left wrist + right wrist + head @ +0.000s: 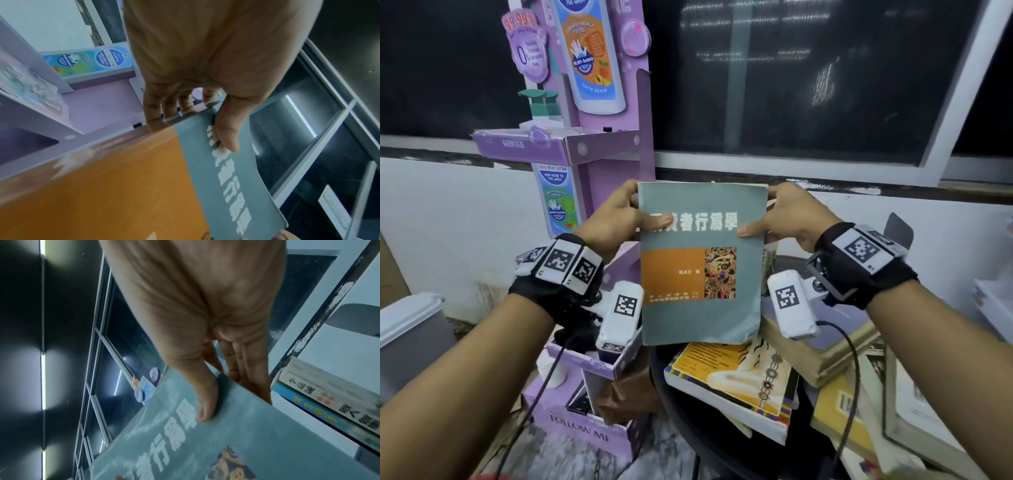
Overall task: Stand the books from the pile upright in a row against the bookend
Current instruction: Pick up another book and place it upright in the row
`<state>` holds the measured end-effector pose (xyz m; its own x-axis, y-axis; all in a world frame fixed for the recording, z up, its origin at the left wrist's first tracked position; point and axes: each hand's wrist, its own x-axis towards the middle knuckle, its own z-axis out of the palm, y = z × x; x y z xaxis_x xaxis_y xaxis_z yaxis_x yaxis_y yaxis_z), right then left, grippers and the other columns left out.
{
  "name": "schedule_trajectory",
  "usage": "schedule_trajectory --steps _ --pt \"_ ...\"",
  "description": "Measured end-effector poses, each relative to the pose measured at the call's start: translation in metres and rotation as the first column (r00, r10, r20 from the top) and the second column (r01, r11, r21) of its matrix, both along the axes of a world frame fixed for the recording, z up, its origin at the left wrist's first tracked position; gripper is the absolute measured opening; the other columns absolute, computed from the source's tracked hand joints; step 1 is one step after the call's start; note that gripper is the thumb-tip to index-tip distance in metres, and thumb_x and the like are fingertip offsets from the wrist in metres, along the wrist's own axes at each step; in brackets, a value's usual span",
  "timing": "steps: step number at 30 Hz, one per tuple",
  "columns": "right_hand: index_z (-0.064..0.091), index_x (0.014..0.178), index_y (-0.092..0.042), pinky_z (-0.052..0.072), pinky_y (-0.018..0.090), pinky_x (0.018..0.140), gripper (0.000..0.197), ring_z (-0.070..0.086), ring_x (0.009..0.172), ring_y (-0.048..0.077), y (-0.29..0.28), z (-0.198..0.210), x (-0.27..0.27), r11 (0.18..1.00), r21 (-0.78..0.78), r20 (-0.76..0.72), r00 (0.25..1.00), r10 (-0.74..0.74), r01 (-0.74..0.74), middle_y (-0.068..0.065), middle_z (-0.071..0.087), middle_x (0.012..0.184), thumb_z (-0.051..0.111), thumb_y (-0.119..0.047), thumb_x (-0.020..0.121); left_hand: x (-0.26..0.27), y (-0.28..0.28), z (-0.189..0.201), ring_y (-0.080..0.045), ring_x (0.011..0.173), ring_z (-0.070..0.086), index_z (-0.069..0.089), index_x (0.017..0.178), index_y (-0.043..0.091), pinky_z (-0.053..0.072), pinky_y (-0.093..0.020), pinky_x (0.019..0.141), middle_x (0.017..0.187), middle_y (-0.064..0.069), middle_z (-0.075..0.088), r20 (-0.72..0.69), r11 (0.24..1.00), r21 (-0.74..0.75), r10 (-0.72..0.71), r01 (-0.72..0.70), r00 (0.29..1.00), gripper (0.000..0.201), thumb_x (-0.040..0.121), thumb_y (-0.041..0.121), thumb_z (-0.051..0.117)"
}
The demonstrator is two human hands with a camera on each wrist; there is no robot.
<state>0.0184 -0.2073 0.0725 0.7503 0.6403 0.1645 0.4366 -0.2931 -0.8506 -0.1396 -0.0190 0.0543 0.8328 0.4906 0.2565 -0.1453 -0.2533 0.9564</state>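
Note:
A grey-green paperback book (pixel 702 274) with white Chinese title and an orange band is held upright in the air, cover toward me. My left hand (pixel 619 219) grips its upper left edge, thumb on the cover. My right hand (pixel 787 216) grips the upper right edge the same way. The left wrist view shows the thumb (pixel 226 136) on the cover (pixel 226 170); the right wrist view shows the thumb (pixel 205 402) pressed on the book (pixel 236 434). Below lies the pile of books (pixel 736 380) on a dark round table (pixel 688 411). A dark grey bookend (pixel 899 228) shows behind my right wrist, with standing books (pixel 329 397) beside it.
A purple cardboard display stand (pixel 599 147) with soap bottles rises at the left, its lower boxes (pixel 582 435) by the table. A dark window (pixel 808 75) and white wall run behind. More books (pixel 914 418) lie at the right. A grey bin (pixel 410 329) stands far left.

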Motion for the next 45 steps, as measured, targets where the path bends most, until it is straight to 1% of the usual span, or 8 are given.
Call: schedule_trajectory --steps 4,7,10,16,26,32,37,45 --pt "0.066 0.106 -0.007 0.061 0.041 0.077 0.045 0.071 0.091 0.023 -0.013 0.012 0.007 0.997 0.081 0.061 0.998 -0.019 0.014 0.007 0.074 0.098 0.086 0.0 0.066 0.007 -0.018 0.013 -0.016 0.084 0.069 0.047 0.113 0.012 0.056 -0.023 0.063 0.101 -0.006 0.066 0.14 0.999 0.002 -0.046 0.046 0.989 0.04 0.082 -0.006 0.065" --pt "0.067 0.109 -0.005 0.061 0.031 0.068 0.042 0.071 0.089 0.02 -0.026 0.02 0.01 0.988 0.151 0.068 0.998 0.004 -0.014 0.006 0.073 0.101 0.082 0.002 0.071 0.014 -0.031 0.025 -0.012 0.075 0.071 0.047 0.116 0.01 0.054 -0.021 0.058 0.089 -0.002 0.072 0.246 0.997 -0.032 -0.064 0.074 0.967 0.04 0.083 -0.006 0.064" --pt "0.066 0.113 -0.007 0.058 0.024 0.061 0.045 0.07 0.089 0.018 -0.037 0.032 0.012 0.979 0.203 0.089 0.996 0.01 -0.028 0.006 0.072 0.104 0.081 0.002 0.072 0.023 -0.042 0.036 -0.015 0.079 0.071 0.049 0.119 0.009 0.055 -0.025 0.062 0.096 -0.004 0.071 0.337 0.994 -0.067 -0.064 0.091 0.939 0.042 0.082 -0.006 0.064" --pt "0.068 0.104 -0.018 0.059 0.036 0.081 0.036 0.068 0.092 0.015 -0.057 0.048 0.026 0.973 0.231 0.22 0.972 -0.082 0.03 -0.003 0.071 0.098 0.081 -0.002 0.074 0.044 -0.068 0.036 -0.022 0.088 0.07 0.051 0.112 0.011 0.056 -0.031 0.069 0.109 -0.015 0.068 0.437 0.985 -0.135 -0.039 0.108 0.899 0.039 0.081 -0.008 0.065" --pt "0.053 0.128 -0.015 0.048 0.033 0.088 0.062 0.062 0.108 0.022 -0.085 0.017 0.06 0.912 0.153 0.367 0.835 -0.411 0.381 0.004 0.065 0.12 0.083 -0.015 0.074 0.097 -0.132 -0.002 -0.018 0.077 0.071 0.053 0.101 0.018 0.059 -0.036 0.064 0.082 0.007 0.071 0.419 0.947 -0.291 -0.003 0.137 0.908 0.032 0.083 -0.005 0.066" --pt "0.043 0.123 -0.015 0.048 0.037 0.092 0.071 0.053 0.102 0.019 -0.098 0.002 0.066 0.829 0.261 0.451 0.697 -0.558 0.495 0.009 0.05 0.124 0.088 -0.022 0.068 0.113 -0.15 -0.004 -0.027 0.091 0.07 0.053 0.103 0.025 0.057 -0.052 0.079 0.099 -0.004 0.07 0.372 0.976 -0.205 0.004 0.078 0.928 0.034 0.08 0.009 0.072" --pt "0.047 0.111 -0.017 0.05 0.028 0.076 0.047 0.061 0.089 0.02 -0.093 -0.002 0.056 0.896 0.25 0.384 0.812 -0.44 0.367 0.006 0.056 0.114 0.08 -0.019 0.078 0.112 -0.151 -0.007 -0.025 0.096 0.068 0.047 0.107 0.025 0.057 -0.05 0.082 0.105 -0.002 0.068 0.367 0.992 -0.11 -0.02 0.065 0.93 0.041 0.077 0.019 0.075" --pt "0.05 0.131 -0.015 0.048 0.04 0.099 0.048 0.057 0.113 0.021 -0.087 0.001 0.045 0.942 0.153 0.323 0.886 -0.334 0.299 0.0 0.056 0.127 0.069 -0.023 0.087 0.1 -0.146 0.005 -0.018 0.096 0.061 0.05 0.106 0.021 0.048 -0.033 0.073 0.102 0.004 0.063 0.312 0.975 -0.125 -0.138 0.184 0.94 0.016 0.093 0.029 0.055"
